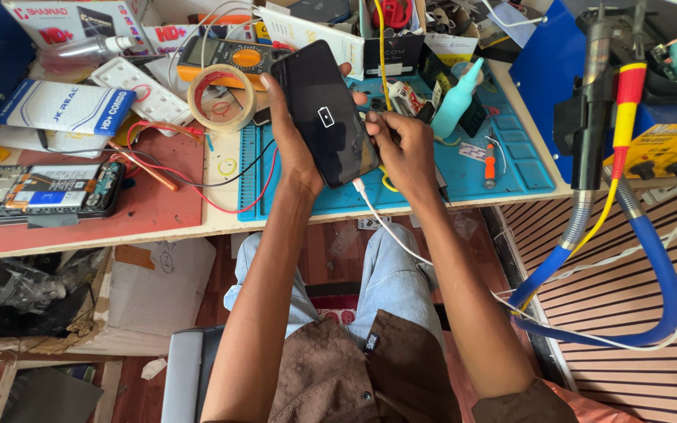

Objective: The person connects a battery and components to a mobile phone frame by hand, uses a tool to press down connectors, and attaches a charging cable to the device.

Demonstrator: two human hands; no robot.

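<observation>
Both forearms reach forward from the lap to the bench edge, and between them they hold a black smartphone [324,113] tilted, screen up, with a small white battery symbol lit on the dark glass. The left hand [291,145] cups the phone's left edge from beneath, fingers wrapped along the side with the fingertips showing near the top corner. The right hand [407,149] closes on the lower right edge, fingers curled in against the casing. A white cable [389,231] leaves the phone's bottom end just below the right hand and trails down across the jeans.

Under the hands lies a blue work mat [503,168]. Beyond the right hand stands a teal squeeze bottle [457,98], and farther right a small orange-handled tool [490,166] rests on the mat. Just beyond the left hand sits a roll of tape [221,98], with a yellow multimeter [233,56] behind it and red and black leads [221,196] looping beside the wrist. Well to the left, an opened phone [45,192] lies with its circuitry exposed on a red mat [158,211]. A cardboard box [397,35] behind the phone holds red-handled tools. Far right hangs a blue hose [664,274].
</observation>
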